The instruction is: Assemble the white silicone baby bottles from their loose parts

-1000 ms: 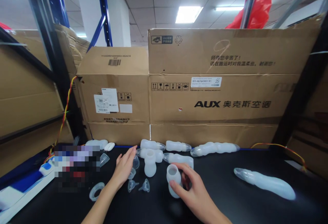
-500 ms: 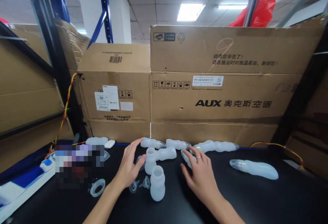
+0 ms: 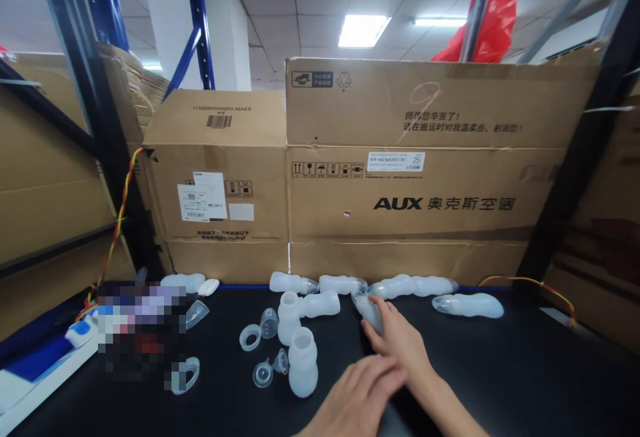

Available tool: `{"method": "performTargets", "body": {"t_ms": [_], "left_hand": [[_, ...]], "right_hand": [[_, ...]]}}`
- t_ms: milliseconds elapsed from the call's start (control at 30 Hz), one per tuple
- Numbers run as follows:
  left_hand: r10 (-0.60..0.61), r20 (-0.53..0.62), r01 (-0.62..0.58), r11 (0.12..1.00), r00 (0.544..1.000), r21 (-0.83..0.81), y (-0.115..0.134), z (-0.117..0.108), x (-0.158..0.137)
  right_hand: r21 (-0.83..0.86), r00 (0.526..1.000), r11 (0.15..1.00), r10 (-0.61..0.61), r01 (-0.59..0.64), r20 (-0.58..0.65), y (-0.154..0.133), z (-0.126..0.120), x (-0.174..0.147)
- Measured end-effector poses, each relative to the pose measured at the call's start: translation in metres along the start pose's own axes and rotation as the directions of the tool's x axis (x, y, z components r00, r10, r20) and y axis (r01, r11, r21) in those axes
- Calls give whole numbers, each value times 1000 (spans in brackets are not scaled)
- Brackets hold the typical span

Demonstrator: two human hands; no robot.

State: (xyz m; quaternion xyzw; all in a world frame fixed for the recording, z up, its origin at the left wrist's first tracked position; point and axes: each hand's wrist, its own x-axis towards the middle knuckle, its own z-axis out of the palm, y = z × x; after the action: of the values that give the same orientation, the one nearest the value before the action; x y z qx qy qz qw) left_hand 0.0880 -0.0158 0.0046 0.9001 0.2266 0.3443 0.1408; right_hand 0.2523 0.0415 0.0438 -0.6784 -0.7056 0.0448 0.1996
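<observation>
My right hand has its thumb and fingers around a lying translucent baby bottle with a clear cap. My left hand is low and blurred, in front of my right wrist; a greyish form below its fingers cannot be made out. Left of the hands stand two open bottles, a front one and a rear one. A third bottle lies against the rear one. Near them are a clear cap, a collar ring and two clear nipples, one upside down.
Capped bottles lie along the cardboard wall, with another bottle at the right. A white ring, a clear cap and a power strip are at the left. Rack posts flank the black surface.
My left hand has moved from the standing bottles rightward and toward me. My right hand has closed on the lying bottle. The far-right bottle lies farther back and left. The view has shifted slightly.
</observation>
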Motion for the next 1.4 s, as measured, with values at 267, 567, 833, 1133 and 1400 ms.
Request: {"method": "performTargets", "body": {"t_ms": [267,567,833,1133,1400], "left_hand": [[-742,-216,489,602,635,-631,-9,-19,11],[-830,-361,389,528,426,-755,-41,-53,10],[-825,-461,434,565,328,-702,-58,-72,3],[-823,-501,354,567,267,-744,-75,-81,1],[-627,-612,529,765,483,-366,-53,-60,-5]], "right_hand": [[63,999,997,-35,36,-17,3,3,-1],[80,1000,997,-15,16,-13,5,5,-1],[100,999,995,-14,17,-30,6,2,-3],[102,1000,995,-17,19,-20,4,-1,-3],[102,1000,995,-13,15,-22,5,2,-3]]}}
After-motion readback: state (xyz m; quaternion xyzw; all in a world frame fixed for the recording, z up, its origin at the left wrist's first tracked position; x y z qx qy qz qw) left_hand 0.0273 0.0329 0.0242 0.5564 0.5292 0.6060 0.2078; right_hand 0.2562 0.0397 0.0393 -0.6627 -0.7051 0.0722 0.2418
